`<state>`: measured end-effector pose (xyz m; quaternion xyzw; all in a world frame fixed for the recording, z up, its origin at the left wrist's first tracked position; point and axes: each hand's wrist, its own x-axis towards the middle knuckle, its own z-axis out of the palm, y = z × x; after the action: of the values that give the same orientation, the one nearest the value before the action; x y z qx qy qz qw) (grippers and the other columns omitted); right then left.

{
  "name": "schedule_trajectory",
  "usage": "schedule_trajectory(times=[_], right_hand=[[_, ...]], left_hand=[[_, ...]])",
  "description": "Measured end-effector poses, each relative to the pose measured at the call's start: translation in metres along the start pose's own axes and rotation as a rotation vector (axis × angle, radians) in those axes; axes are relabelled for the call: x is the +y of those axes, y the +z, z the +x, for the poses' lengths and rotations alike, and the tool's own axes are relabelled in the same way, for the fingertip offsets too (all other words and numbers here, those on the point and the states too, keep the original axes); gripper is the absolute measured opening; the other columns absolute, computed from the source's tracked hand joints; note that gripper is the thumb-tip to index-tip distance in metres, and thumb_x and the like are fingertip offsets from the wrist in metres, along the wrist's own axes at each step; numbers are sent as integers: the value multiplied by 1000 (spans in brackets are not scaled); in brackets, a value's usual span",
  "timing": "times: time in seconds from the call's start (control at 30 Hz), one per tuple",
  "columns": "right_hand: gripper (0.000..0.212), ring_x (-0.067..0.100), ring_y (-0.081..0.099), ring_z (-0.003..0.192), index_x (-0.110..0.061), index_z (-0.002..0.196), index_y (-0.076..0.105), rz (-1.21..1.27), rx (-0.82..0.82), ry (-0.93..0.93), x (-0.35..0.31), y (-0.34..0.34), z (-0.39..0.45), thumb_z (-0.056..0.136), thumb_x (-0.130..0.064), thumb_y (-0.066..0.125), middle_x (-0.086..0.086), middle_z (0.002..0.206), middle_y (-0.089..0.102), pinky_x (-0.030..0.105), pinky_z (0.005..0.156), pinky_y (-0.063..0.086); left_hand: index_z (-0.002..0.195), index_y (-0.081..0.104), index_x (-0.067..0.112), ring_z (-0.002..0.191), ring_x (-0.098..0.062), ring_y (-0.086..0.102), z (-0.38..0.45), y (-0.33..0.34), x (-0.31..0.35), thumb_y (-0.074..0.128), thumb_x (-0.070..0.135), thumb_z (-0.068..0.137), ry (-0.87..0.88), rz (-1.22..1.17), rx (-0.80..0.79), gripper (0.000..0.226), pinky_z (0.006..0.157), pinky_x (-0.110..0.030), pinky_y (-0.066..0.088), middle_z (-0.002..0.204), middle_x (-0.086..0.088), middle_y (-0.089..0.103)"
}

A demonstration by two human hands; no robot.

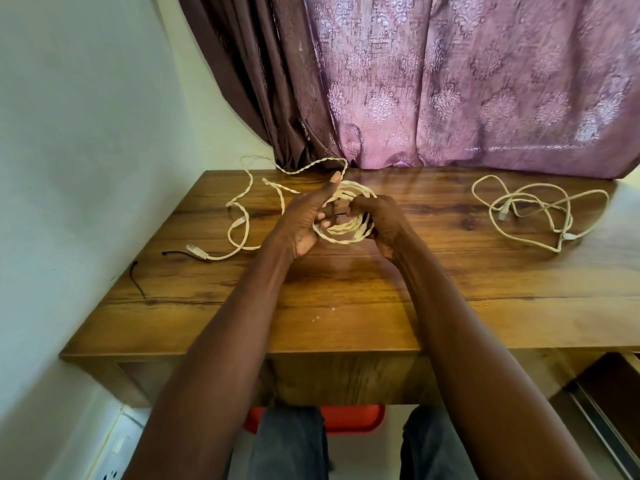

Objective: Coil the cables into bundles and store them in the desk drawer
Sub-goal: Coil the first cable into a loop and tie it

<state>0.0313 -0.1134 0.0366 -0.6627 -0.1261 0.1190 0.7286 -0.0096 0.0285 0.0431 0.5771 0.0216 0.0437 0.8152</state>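
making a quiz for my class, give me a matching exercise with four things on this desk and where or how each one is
Things:
1. coiled cable
2. loose cable
3. black tie
4. curtain

Places or states:
A. hanging behind the desk
B. lying alone near the desk's left edge
C. held between the left hand and the right hand
D. sprawled uncoiled at the desk's right end

Pairs: 1-C, 2-D, 3-B, 4-A
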Motion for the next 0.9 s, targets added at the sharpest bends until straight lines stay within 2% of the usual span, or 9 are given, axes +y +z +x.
schedule_trajectory(times=[0.1,0.13,0.27,0.4,0.5,0.6,0.7,0.8,0.9], right_hand=[[39,31,64,75,-4,78,73,116,36,41,1,-5,4,43,-13,59,21,87,69,38,74,50],[34,31,64,73,-3,74,71,148,66,42,1,-6,4,45,-10,57,20,85,70,38,74,51],[14,18,57,53,-10,66,65,94,146,2,1,-5,0,61,-8,52,4,63,64,26,54,43],[12,11,37,47,-17,74,66,118,7,-39,0,-6,0,75,-29,66,-2,57,48,24,47,25],[35,8,34,50,-20,70,64,287,86,-126,0,-10,4,92,-48,58,-3,61,42,24,47,25],[33,9,41,53,-7,81,67,369,257,-244,4,-14,8,102,-25,49,-1,63,47,22,47,30],[16,11,52,58,3,99,60,433,181,-287,3,-15,6,98,4,44,5,75,60,20,51,40],[16,18,66,72,-1,108,54,505,64,-295,-2,-11,3,97,9,46,14,96,66,23,63,54],[20,25,71,81,-3,113,43,455,47,-315,0,-5,1,97,7,50,16,98,61,28,74,59]], left_hand=[[83,70,4,52,-10,49,-1,-4,2,57,12,95,-56,-107,-134,20,53,-22,48,63,-4,57],[89,70,1,55,-11,54,-2,-5,2,52,4,95,-59,-118,-169,19,58,-23,51,68,-6,60],[97,63,1,57,-13,55,-3,-6,2,42,-4,96,-72,-120,-236,21,55,-24,45,65,-3,55],[84,53,8,56,-12,43,1,-9,5,40,-3,96,-25,-215,-85,21,50,-23,36,61,0,46],[86,53,7,52,-12,41,7,-13,3,43,0,99,0,-222,28,17,47,-23,40,60,-1,43],[89,60,6,51,-7,43,10,-10,0,48,6,101,9,-165,126,17,48,-19,40,57,2,47],[91,63,6,50,-6,46,13,-8,-2,51,12,101,26,-166,180,17,53,-20,40,53,4,50],[92,64,3,48,-5,48,14,-10,-1,49,5,100,45,-235,193,17,56,-21,41,57,1,52],[90,64,1,47,-6,52,13,-11,-1,47,-5,97,51,-237,177,20,54,-19,45,55,1,58]])
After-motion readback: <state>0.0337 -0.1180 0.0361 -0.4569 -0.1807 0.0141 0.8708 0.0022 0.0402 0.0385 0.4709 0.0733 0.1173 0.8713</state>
